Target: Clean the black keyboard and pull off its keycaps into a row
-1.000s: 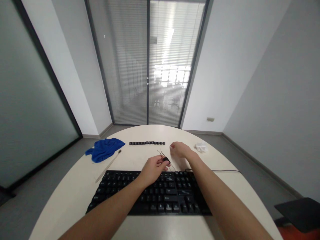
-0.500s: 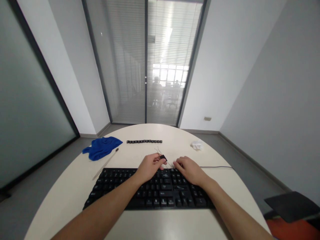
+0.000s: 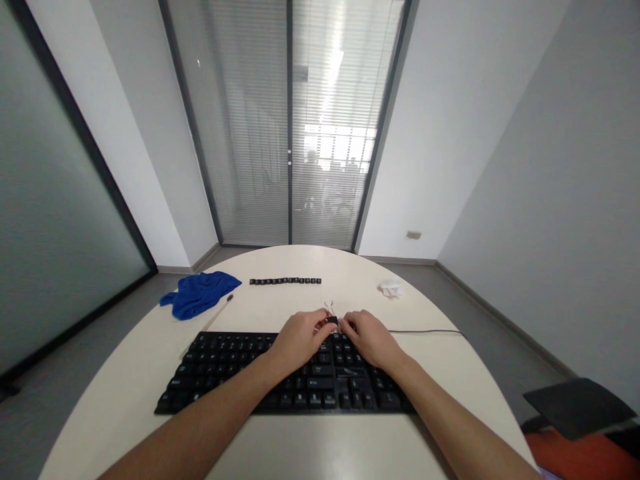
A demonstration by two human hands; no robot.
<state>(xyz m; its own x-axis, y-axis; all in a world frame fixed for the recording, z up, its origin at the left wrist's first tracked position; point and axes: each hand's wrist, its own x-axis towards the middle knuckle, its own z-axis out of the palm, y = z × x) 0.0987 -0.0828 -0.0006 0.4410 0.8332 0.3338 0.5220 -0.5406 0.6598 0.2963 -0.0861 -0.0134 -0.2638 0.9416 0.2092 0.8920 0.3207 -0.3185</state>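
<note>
My left hand (image 3: 301, 337) grips a keycap puller by its black handle (image 3: 333, 321), just above the far edge of the black keyboard (image 3: 215, 363). Two thin hooked wires (image 3: 330, 307) stick out from the puller's far side. Right beside it, my right hand (image 3: 371, 339) lies over the keyboard's right part with its fingers curled together. Its fingertips come up against the puller's side, and what they pinch, if anything, is hidden. Both forearms cover part of the keys.
A row of loose black keycaps (image 3: 285, 281) lies across the far table (image 3: 280, 447). On the left are a blue cloth (image 3: 203, 293) and a slim brush (image 3: 220, 309). A crumpled white tissue (image 3: 391, 288) and the keyboard cable (image 3: 425, 331) are to the right.
The puller has turned more upright, its wires now pointing away from me. My right fingertips have closed in beside it. The keyboard has shifted slightly left, over part of the brush handle.
</note>
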